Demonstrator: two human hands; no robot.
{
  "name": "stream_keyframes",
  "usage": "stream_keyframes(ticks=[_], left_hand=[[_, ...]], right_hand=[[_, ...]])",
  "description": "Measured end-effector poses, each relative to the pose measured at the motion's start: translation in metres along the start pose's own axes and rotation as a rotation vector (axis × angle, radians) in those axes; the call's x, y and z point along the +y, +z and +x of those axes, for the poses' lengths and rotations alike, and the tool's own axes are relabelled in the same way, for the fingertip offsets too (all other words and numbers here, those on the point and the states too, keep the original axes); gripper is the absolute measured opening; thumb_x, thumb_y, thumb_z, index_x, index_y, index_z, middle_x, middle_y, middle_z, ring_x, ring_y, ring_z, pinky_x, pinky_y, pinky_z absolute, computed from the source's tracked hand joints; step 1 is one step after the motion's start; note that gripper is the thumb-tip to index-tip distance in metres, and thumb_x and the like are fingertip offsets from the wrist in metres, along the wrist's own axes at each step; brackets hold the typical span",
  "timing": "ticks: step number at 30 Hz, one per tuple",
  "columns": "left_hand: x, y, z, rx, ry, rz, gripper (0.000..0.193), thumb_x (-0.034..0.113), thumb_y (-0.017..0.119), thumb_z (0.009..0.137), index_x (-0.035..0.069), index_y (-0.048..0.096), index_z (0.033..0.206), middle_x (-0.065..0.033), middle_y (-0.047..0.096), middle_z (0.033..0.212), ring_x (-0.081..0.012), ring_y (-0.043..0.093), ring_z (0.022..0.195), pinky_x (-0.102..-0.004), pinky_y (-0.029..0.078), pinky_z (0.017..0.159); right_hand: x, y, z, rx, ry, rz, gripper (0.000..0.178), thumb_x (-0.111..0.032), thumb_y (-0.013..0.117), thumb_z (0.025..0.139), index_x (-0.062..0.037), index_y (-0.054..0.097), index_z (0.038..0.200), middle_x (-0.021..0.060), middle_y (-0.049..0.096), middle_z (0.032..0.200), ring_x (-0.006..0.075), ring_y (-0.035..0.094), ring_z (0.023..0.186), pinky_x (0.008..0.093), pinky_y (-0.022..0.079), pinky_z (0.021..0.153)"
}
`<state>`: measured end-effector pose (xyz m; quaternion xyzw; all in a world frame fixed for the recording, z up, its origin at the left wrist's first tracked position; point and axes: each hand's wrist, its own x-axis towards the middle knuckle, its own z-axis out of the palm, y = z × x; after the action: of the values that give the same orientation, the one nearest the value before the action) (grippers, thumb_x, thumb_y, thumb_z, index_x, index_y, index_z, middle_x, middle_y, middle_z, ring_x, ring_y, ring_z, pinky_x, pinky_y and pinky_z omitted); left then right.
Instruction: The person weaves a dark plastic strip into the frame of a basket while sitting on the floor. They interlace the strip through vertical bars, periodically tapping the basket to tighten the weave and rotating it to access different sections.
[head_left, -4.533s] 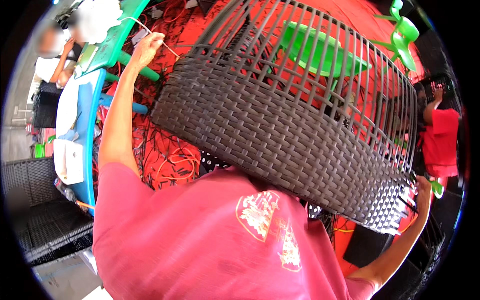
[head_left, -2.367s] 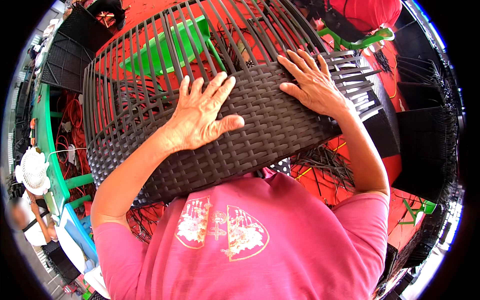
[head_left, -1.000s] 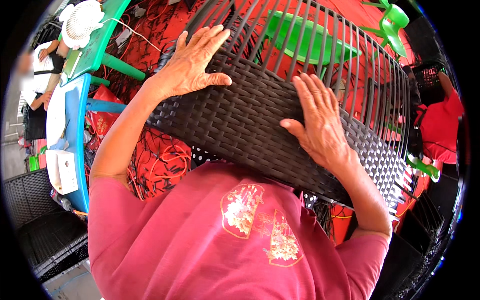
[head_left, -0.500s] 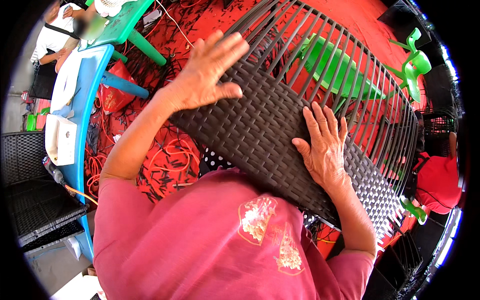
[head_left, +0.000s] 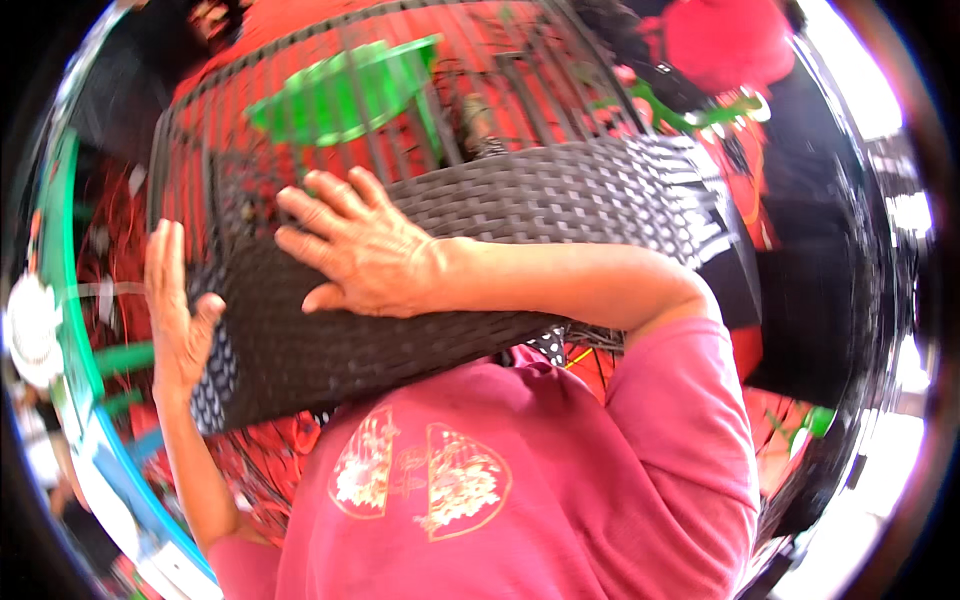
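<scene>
Across my lap lies a dark brown woven frame (head_left: 560, 195), its near part tightly plaited like rattan, with long bare strips running to its far edge. My right hand (head_left: 365, 255) rests palm down on the weave toward the left, fingers spread and nothing gripped. At the frame's left end is my left hand (head_left: 180, 310), upright, its fingers straight and close together with the thumb apart. It is beside or against that end; which one I cannot tell. Motion blurs the far strips.
Beyond the strips is a bright green plastic seat (head_left: 335, 95). A person in red (head_left: 725, 45) is at the far right, near green plastic pieces. A green table (head_left: 70, 250) and a blue table (head_left: 140, 500) edge the left. Dark boxy items (head_left: 810, 330) line the right.
The view has swung round, so the frame now lies more level across it. My right hand has slid toward the frame's left end; my left hand has gone from its upper surface to that end.
</scene>
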<state>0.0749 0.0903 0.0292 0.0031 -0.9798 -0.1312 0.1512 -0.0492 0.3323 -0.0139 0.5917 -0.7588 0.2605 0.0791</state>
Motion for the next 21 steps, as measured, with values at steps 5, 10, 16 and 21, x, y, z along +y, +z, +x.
stream_keyframes(ticks=[5,10,16,21], left_hand=[[0.095,0.036,0.081,-0.221,0.411,-0.022,0.099,0.072,0.041,0.076,-0.002,0.025,0.139,-0.0208,0.028,0.143,-0.0342,0.022,0.135,-0.0445,0.014,0.111],[0.186,0.092,0.131,-0.306,0.677,0.015,0.100,0.074,0.034,0.077,-0.003,0.021,0.140,-0.0217,0.027,0.143,-0.0337,0.019,0.136,-0.0451,0.009,0.112],[0.221,0.154,0.136,-0.389,0.736,0.105,0.098,0.074,0.031,0.079,0.001,0.018,0.142,-0.0183,0.017,0.147,-0.0319,0.011,0.138,-0.0467,0.004,0.111],[0.209,0.156,0.150,-0.284,0.790,-0.011,0.090,0.070,0.039,0.080,0.006,0.025,0.142,-0.0163,0.024,0.146,-0.0303,0.017,0.138,-0.0439,0.008,0.111]], right_hand=[[0.036,-0.062,-0.042,-0.071,0.264,-0.222,0.074,-0.053,0.055,0.081,-0.0011,0.039,0.131,0.0212,0.032,0.140,0.0390,0.025,0.132,0.0550,0.021,0.105],[0.096,-0.108,-0.128,0.071,0.650,-0.466,0.076,-0.055,0.051,0.083,0.0015,0.038,0.131,0.0220,0.034,0.138,0.0368,0.026,0.132,0.0550,0.019,0.106],[0.111,-0.122,-0.181,0.049,0.750,-0.469,0.073,-0.058,0.044,0.085,0.0017,0.044,0.127,0.0204,0.042,0.133,0.0335,0.033,0.129,0.0570,0.023,0.102],[0.113,-0.147,-0.197,0.350,0.714,-0.412,0.039,-0.038,0.056,0.086,0.0001,0.063,0.090,0.0119,0.064,0.090,0.0211,0.061,0.084,0.0335,0.046,0.076]])
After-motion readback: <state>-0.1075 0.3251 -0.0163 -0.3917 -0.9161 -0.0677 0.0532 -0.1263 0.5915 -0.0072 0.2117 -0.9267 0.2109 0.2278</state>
